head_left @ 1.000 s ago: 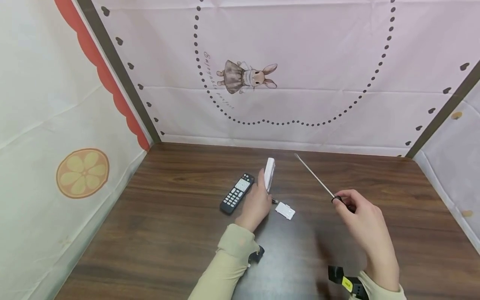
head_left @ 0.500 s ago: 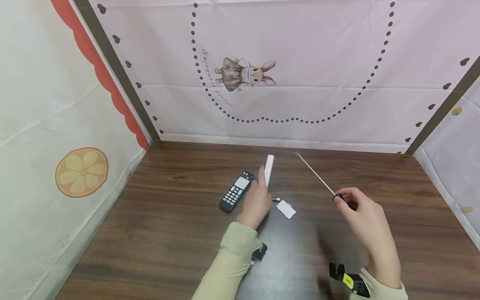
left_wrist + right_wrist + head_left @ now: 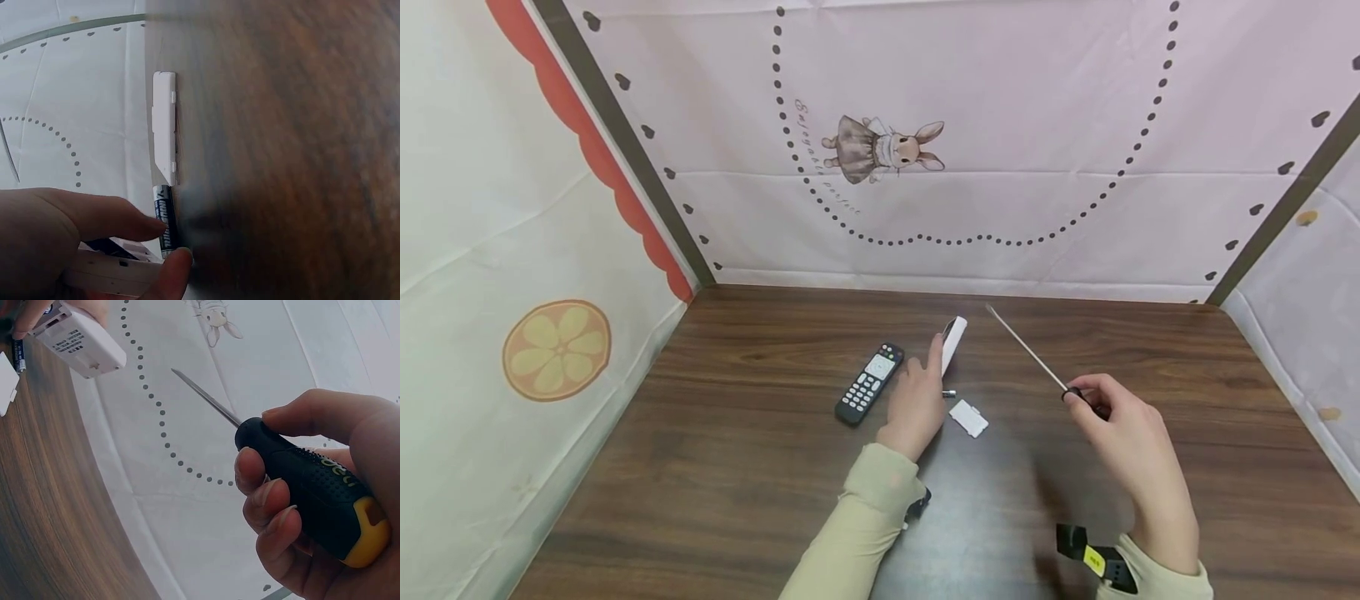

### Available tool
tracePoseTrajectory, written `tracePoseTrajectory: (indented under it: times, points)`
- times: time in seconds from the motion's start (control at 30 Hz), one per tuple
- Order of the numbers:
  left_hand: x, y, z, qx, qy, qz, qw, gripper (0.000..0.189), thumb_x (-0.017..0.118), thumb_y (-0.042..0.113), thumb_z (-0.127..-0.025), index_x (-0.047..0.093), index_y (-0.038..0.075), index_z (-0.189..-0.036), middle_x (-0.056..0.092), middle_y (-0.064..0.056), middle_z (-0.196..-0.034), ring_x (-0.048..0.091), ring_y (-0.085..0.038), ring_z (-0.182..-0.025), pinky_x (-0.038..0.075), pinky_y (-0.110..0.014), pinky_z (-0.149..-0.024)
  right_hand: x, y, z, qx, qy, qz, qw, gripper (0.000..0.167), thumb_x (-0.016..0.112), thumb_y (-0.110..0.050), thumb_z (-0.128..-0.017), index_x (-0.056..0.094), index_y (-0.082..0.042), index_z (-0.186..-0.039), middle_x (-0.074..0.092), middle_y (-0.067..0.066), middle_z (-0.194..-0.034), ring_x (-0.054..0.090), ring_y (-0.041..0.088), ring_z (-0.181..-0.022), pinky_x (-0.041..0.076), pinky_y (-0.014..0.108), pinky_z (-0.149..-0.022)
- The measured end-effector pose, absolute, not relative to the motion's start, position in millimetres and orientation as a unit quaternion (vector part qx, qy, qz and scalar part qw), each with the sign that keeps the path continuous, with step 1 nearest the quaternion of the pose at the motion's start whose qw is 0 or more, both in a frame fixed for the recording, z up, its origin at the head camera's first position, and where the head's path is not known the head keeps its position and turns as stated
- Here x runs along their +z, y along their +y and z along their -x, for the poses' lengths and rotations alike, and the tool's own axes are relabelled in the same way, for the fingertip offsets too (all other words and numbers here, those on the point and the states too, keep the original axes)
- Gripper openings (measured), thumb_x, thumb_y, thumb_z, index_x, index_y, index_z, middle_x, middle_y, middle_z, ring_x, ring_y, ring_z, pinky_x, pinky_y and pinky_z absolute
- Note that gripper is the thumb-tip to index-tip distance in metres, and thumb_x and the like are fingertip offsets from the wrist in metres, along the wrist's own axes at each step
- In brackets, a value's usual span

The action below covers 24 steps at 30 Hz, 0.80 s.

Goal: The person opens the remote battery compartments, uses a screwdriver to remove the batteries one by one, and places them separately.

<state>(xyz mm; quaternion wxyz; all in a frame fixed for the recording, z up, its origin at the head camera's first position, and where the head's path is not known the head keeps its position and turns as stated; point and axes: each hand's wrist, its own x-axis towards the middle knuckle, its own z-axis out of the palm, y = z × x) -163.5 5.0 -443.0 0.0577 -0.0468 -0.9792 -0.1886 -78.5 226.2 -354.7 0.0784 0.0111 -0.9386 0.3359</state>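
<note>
The left hand [image 3: 916,402] curls its fingers round one smooth white plastic remote [image 3: 953,342], tilted above the wood-grain table [image 3: 700,467]. The right hand [image 3: 1120,442] grips one screwdriver [image 3: 300,481], its handle stippled black and yellow, its shaft thin steel. One flat white cover [image 3: 968,417], one cylindrical battery [image 3: 166,219] and one black buttoned remote [image 3: 869,383] lie beside the left hand.

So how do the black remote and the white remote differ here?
The black remote lies flat on the table, buttons up, untouched; the white remote is lifted and tilted, gripped by the left hand. The black one is dark, the white one pale. Both are slim and oblong.
</note>
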Motion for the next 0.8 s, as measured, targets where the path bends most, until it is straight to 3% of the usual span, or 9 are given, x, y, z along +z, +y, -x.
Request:
tracePoseTrajectory:
  times: [0.13, 0.37, 0.8]
  points:
    - [-442.7, 4.6, 163.0, -0.184, -0.979, 0.054, 0.064, 0.090, 0.065, 0.005, -0.072, 0.012, 0.023, -0.143, 0.051, -0.018, -0.101, 0.054, -0.029, -0.079, 0.045, -0.039, -0.057, -355.0, 226.8, 78.9, 0.335, -0.939, -0.012, 0.079, 0.026, 0.049, -0.038, -0.089, 0.058, -0.017, -0.102, 0.055, 0.000, -0.078, 0.047, 0.017, -0.066, 0.035, 0.030, -0.055]
    - [-442.0, 7.6, 163.8, -0.173, -0.983, 0.044, 0.045, 0.100, 0.075, 0.020, -0.069, 0.008, 0.025, -0.143, 0.050, -0.016, -0.102, 0.052, -0.026, -0.078, 0.045, -0.036, -0.056, -355.7, 227.3, 79.1, 0.335, -0.939, -0.016, 0.081, 0.026, 0.049, -0.037, -0.090, 0.058, -0.016, -0.102, 0.056, -0.001, -0.078, 0.047, 0.017, -0.066, 0.035, 0.029, -0.055]
    - [-442.2, 8.4, 163.4, -0.173, -0.982, 0.049, 0.058, 0.095, 0.074, 0.019, -0.069, 0.015, 0.023, -0.142, 0.051, -0.015, -0.098, 0.051, -0.025, -0.074, 0.042, -0.034, -0.053, -355.7, 228.9, 79.7, 0.333, -0.940, -0.011, 0.073, 0.027, 0.049, -0.038, -0.090, 0.057, -0.016, -0.102, 0.055, 0.000, -0.077, 0.047, 0.016, -0.064, 0.036, 0.028, -0.053]
